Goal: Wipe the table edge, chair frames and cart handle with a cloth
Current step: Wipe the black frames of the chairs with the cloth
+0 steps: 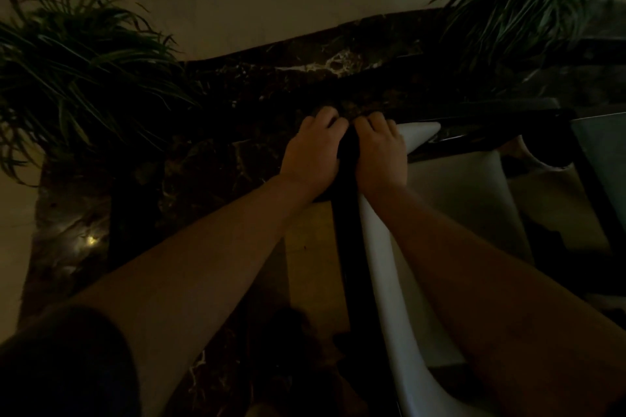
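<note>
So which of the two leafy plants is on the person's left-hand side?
The larger-looking plant at the picture's left edge, beside the dark marble surface. The other plant sits at the top right, beyond the right hand.

surface: dark marble ledge | on it: two leafy plants

Between the left hand and right hand, the dark cloth is mostly hidden; both plants are cut off by frame edges.

left hand and right hand side by side, fingers curled (knuckles up), forearms extended.
</note>
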`<state>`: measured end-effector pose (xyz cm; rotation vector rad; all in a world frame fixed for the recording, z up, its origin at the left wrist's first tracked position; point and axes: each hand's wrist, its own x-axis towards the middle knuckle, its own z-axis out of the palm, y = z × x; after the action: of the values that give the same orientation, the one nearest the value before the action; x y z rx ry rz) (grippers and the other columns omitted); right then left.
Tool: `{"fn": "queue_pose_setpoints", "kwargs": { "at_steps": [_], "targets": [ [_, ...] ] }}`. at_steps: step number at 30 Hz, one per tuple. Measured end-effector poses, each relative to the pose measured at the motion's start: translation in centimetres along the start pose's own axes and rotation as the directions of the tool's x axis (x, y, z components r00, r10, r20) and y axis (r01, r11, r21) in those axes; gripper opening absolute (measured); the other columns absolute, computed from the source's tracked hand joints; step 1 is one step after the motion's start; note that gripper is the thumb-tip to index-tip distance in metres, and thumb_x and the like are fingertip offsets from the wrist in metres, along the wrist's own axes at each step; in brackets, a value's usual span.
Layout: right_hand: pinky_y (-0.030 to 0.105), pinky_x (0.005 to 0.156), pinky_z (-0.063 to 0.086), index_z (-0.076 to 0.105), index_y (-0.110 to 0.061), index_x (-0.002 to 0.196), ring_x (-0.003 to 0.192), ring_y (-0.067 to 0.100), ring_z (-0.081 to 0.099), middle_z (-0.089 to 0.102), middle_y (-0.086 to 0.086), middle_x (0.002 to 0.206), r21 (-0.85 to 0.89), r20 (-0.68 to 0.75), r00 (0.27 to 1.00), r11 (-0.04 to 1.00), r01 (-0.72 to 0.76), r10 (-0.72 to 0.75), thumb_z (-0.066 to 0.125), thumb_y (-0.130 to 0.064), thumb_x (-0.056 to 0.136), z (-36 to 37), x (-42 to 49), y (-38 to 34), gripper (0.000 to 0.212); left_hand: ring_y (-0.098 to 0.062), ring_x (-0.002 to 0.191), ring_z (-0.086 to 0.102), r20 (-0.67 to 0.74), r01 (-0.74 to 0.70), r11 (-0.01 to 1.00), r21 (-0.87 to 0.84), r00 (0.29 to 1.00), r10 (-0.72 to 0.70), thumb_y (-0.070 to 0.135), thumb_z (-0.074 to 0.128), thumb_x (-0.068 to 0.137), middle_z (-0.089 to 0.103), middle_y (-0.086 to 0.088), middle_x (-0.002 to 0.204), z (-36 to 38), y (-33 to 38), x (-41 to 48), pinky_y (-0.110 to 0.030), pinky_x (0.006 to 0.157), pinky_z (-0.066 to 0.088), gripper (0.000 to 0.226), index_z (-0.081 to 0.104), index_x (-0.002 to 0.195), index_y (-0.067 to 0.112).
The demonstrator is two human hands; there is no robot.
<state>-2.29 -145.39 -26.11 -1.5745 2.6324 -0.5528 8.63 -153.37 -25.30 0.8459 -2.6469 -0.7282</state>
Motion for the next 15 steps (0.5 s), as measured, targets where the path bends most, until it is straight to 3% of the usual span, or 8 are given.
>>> {"fn": "queue_pose_setpoints", "kwargs": {
  "at_steps": [6, 10, 15],
  "targets": [
    [0.043, 0.087, 0.049, 0.057, -0.011, 0.117, 0.105, 0.032, 0.052, 0.057, 0.013, 0.118, -0.016, 0.156, 0.987, 0.999, 0.042, -0.039, 0.063, -0.016, 0.085, -2.3, -7.0, -0.8, 0.033, -0.032, 0.104, 0.049, 0.072, -0.035, 0.999, -0.003, 0.997, 0.036, 0.013, 0.053, 0.091, 0.054, -0.011, 0.124, 0.2, 2.1, -6.9, -0.044, 0.074, 0.050, 0.028, 0.055, 0.118, 0.009],
    [0.041, 0.080, 0.051, 0.060, -0.008, 0.115, 0.102, 0.032, 0.052, 0.058, 0.013, 0.114, 0.019, 0.204, 0.976, 0.997, 0.074, -0.077, 0.064, -0.010, 0.085, -3.7, -12.7, -0.9, 0.030, -0.035, 0.099, 0.050, 0.145, -0.076, 0.997, -0.026, 0.986, 0.079, 0.015, 0.049, 0.089, 0.054, -0.014, 0.122, 0.5, 4.1, -12.4, -0.048, 0.078, 0.049, 0.030, 0.054, 0.118, 0.008],
    [0.043, 0.079, 0.051, 0.061, -0.008, 0.108, 0.099, 0.031, 0.053, 0.058, 0.012, 0.109, 0.051, 0.260, 0.961, 0.996, 0.080, -0.090, 0.061, -0.010, 0.084, -5.7, -21.0, -0.6, 0.024, -0.035, 0.102, 0.052, 0.210, -0.054, 0.999, -0.011, 0.976, 0.055, 0.008, 0.058, 0.083, 0.054, -0.014, 0.125, 1.4, 8.0, -19.8, -0.050, 0.084, 0.050, 0.037, 0.054, 0.119, 0.006]
  ]
}}
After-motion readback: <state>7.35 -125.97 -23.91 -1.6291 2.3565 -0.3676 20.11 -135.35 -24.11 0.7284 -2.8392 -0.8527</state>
